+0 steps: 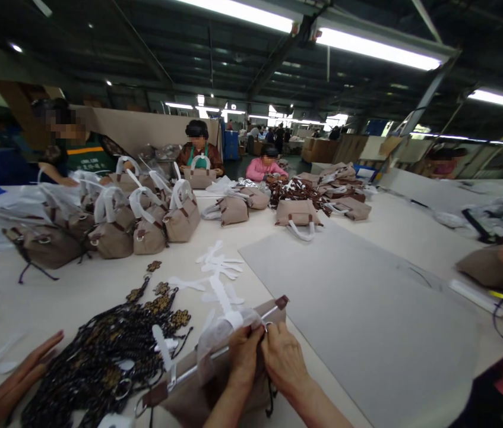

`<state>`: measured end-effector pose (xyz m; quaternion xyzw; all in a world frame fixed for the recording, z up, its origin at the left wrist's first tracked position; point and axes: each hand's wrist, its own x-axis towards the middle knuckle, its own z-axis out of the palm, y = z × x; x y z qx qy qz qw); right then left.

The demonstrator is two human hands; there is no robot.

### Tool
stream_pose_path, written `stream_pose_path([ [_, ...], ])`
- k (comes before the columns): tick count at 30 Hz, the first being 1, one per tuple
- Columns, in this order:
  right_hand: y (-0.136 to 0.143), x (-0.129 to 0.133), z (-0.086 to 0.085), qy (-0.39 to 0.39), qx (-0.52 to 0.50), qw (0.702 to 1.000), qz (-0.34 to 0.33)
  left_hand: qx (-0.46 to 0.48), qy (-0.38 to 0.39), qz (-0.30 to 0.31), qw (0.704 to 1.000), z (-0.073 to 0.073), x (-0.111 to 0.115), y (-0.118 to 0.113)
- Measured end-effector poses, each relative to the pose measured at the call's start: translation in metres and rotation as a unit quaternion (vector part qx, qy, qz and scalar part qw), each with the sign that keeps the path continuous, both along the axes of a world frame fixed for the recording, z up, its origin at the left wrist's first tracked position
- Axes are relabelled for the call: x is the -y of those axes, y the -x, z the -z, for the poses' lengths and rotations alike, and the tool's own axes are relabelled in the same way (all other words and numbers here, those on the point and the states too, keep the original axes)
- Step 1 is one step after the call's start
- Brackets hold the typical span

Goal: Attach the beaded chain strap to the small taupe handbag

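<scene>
1. Factory hall; white worktable point(100, 285) bears taupe handbags.
2. Left hand point(243, 351) and right hand point(283, 356), fingers pinched narrow, grip the taupe leather handbag point(215, 380) at its zipper end, directly beneath the fingertips.
3. Black braided cords point(100, 356) lie left of the fingers.

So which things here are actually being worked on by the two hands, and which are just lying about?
In hand:
- left hand and right hand, both at the ring
- taupe handbag
- its wrapped handle

Lying about:
- pile of dark tassel charms
- white paper strips
- grey sheet
- finished bags

Taupe handbag point(215, 380), black-and-gold cord tassels point(100, 356), grey mat point(358, 309), white table point(100, 285).
</scene>
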<state>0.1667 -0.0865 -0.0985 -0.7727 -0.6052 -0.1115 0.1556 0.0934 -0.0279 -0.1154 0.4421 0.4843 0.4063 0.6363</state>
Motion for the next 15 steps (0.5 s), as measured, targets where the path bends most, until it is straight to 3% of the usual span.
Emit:
stream_pose_path([
  [6,0.001,-0.001,0.007,-0.02,-0.026,0.999,0.018,0.009,-0.014,0.008,1.0,-0.009,0.003,0.001],
  [15,0.0,-0.004,0.012,-0.021,-0.028,0.999,0.038,0.003,-0.023,0.037,0.999,-0.003,0.002,0.004],
])
